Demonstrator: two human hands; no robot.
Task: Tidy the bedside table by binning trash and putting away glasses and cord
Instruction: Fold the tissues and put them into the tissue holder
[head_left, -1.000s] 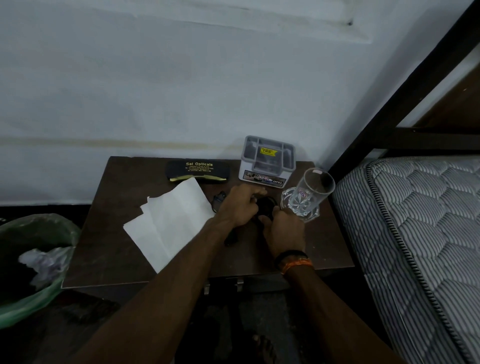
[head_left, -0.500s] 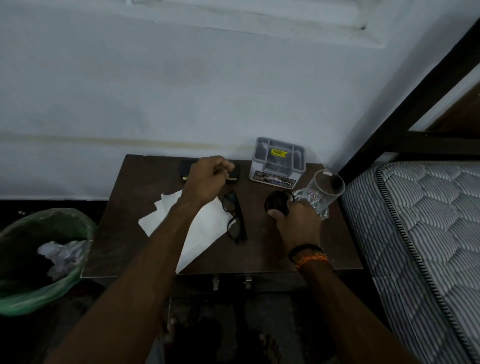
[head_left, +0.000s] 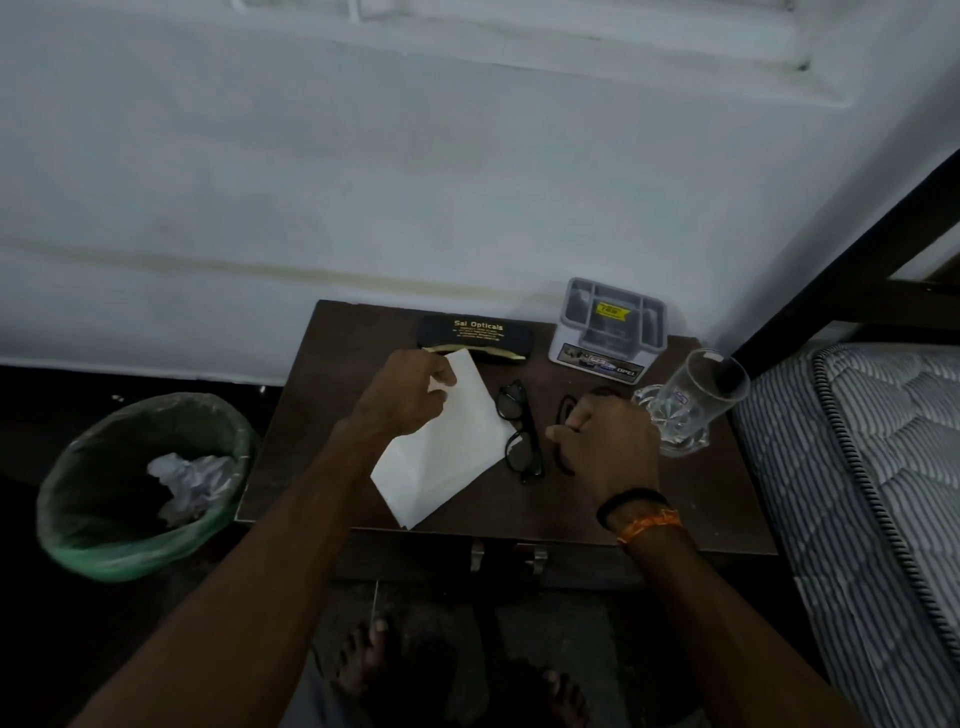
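Note:
On the dark wooden bedside table (head_left: 322, 467) lies a white paper napkin (head_left: 447, 457); my left hand (head_left: 405, 400) pinches its far corner and lifts it. Black-framed glasses (head_left: 519, 431) lie just right of the napkin, unfolded. My right hand (head_left: 608, 447) is closed on a black cord (head_left: 562, 415), whose loops show at its left side. A black glasses case (head_left: 475, 335) with gold lettering rests at the back edge of the table, lid slightly raised.
A grey plastic organiser (head_left: 610, 327) stands at the back right. A clear glass mug (head_left: 691, 400) sits beside my right hand. A green-lined bin (head_left: 140, 483) with crumpled paper stands on the floor at left. A striped mattress (head_left: 857, 493) borders the right.
My left hand came back from the glasses case and took hold of the napkin's far corner. My right hand stayed by the mug, closed on the cord.

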